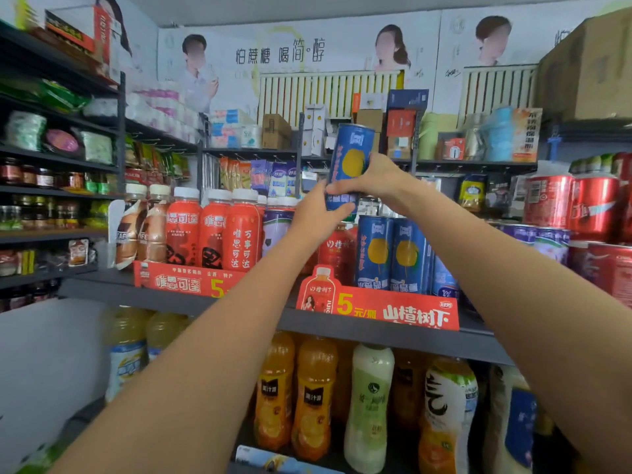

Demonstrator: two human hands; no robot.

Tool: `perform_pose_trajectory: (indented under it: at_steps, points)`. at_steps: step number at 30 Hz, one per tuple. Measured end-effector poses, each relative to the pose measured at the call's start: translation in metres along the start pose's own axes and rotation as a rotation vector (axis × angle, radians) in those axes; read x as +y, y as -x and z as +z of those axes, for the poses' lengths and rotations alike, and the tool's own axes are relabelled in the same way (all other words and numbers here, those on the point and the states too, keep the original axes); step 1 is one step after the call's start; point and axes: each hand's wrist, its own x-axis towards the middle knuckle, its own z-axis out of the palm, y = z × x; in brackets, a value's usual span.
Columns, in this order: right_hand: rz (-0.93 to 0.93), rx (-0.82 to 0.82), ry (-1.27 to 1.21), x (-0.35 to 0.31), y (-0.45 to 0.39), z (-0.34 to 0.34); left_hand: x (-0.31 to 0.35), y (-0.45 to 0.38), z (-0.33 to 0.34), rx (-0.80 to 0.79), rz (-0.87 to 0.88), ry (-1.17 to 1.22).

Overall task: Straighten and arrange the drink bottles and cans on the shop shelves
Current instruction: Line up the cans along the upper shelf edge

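Gripping blue can (350,159) two-handed, lifted above shelf edge (376,331).

Wall poster (278,54): "怕蔗糖 喝简醇". Left red shelf tray (181,280): "唯思可达", large yellow "5". Red bottles (212,230) above it: "唯思可达", one reads "万事可达". Right red tray (400,311): "5元/瓶", "山楂树下". Orange juice bottles (313,395) on lower shelf: black label, probably "果汁源", blurred. Blue can labels and red can scripts too blurred to read.
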Motion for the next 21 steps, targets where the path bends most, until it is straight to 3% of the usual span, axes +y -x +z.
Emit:
perform_pose_trajectory:
  at_steps: [6, 11, 15, 18, 21]
  points:
    - [-0.002, 0.044, -0.149, -0.016, 0.006, -0.01, -0.001, -0.009, 0.001, -0.028, 0.026, 0.077]
    - [-0.062, 0.237, -0.25, -0.022, 0.01, -0.015, 0.006, -0.017, 0.004, 0.005, 0.076, 0.13]
    - [-0.118, 0.237, -0.171, -0.022, 0.016, -0.018, 0.003, -0.016, 0.002, -0.028, 0.08, 0.12]
    - [-0.13, 0.329, -0.201, -0.02, 0.021, -0.016, 0.008, -0.003, 0.002, -0.034, -0.023, 0.295]
    - [-0.099, 0.423, -0.311, -0.027, 0.025, -0.028, -0.004, 0.017, 0.012, -0.223, -0.171, 0.122]
